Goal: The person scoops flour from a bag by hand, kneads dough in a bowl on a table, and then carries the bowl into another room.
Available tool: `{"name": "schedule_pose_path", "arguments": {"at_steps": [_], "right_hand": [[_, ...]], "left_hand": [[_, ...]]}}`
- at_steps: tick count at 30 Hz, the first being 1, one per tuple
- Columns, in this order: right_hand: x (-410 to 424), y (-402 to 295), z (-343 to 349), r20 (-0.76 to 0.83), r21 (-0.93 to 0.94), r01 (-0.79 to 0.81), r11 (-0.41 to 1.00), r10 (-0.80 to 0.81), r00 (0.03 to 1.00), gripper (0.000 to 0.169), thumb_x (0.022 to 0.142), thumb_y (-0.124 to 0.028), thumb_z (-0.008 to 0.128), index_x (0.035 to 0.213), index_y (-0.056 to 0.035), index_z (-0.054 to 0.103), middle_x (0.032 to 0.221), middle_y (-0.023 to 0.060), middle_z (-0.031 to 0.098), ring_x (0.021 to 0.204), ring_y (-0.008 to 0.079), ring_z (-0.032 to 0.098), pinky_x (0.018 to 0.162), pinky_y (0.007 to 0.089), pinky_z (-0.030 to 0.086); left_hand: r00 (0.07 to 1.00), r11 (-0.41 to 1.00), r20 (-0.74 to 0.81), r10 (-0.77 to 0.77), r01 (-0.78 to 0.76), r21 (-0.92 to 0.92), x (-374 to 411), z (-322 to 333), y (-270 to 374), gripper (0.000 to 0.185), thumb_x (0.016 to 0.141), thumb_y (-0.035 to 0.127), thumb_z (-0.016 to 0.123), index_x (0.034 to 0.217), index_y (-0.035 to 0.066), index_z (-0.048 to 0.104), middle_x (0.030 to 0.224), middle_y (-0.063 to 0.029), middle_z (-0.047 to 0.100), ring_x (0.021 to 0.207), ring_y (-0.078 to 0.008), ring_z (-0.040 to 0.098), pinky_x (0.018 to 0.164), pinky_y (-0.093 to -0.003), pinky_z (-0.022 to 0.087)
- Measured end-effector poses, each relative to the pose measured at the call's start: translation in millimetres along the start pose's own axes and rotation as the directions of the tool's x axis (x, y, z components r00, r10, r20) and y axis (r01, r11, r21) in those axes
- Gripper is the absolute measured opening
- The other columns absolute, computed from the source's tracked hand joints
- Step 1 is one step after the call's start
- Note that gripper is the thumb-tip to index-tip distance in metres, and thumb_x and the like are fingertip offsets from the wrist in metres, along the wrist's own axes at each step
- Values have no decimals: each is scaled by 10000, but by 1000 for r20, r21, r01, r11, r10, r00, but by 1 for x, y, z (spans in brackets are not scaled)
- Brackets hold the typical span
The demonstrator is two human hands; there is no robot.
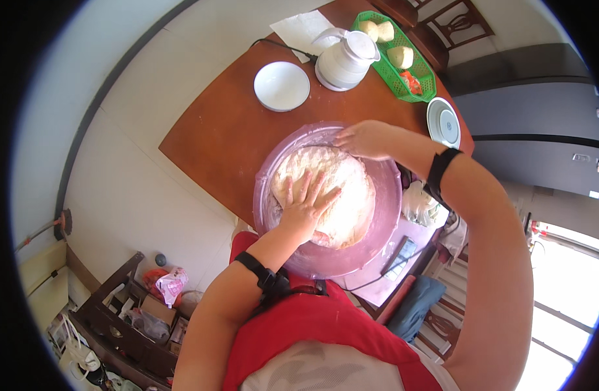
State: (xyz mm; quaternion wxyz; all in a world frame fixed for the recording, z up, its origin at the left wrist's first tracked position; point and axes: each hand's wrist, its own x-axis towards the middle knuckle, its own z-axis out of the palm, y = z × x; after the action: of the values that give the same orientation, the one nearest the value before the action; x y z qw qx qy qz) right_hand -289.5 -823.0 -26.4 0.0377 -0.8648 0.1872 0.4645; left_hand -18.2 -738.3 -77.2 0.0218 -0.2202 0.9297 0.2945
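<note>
A large round mass of pale dough (348,205) lies in a wide purple plastic basin (390,195), brightly lit on its right side. My left hand (304,205) rests on the dough with its fingers spread, and nothing is held in it. At the far side of the basin, my right hand (365,139) reaches over the rim, its fingertips against the inner wall near the dough's upper edge. Bits of dough cling to the fingers of the left hand. Whether the right fingers grip anything cannot be made out.
Beyond the basin on the brown table (211,132) stand a white bowl (282,87), a white electric kettle (346,63) and a green plastic basket (419,93) with pale buns. A greenish-white bowl (446,122) sits at the right edge. A phone (401,258) with a cable lies near the basin.
</note>
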Motion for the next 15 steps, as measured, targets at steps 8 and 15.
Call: {"name": "schedule_pose_path", "arguments": {"at_steps": [8,15], "right_hand": [[-62,-222,26,89,718,-512,471,668,739,655,879,-298,523,1425,11,336,1508,168,297,1429,266,215,1183,481,29],[-6,-283,-148,286,947,-213,-241,331,899,687,906,-349,461,1426,58,269,1453,290,320,1373,393,293,1147,457,221]], "left_hand": [[1000,997,16,-24,26,-73,-3,-12,-1,1182,468,570,838,1477,405,245,1587,-89,113,1464,-324,45,1133,-601,-5],[1000,998,-27,7,-9,-59,-6,-2,-10,1169,477,559,840,1476,401,253,1586,-111,107,1461,-346,40,1119,-630,21]]}}
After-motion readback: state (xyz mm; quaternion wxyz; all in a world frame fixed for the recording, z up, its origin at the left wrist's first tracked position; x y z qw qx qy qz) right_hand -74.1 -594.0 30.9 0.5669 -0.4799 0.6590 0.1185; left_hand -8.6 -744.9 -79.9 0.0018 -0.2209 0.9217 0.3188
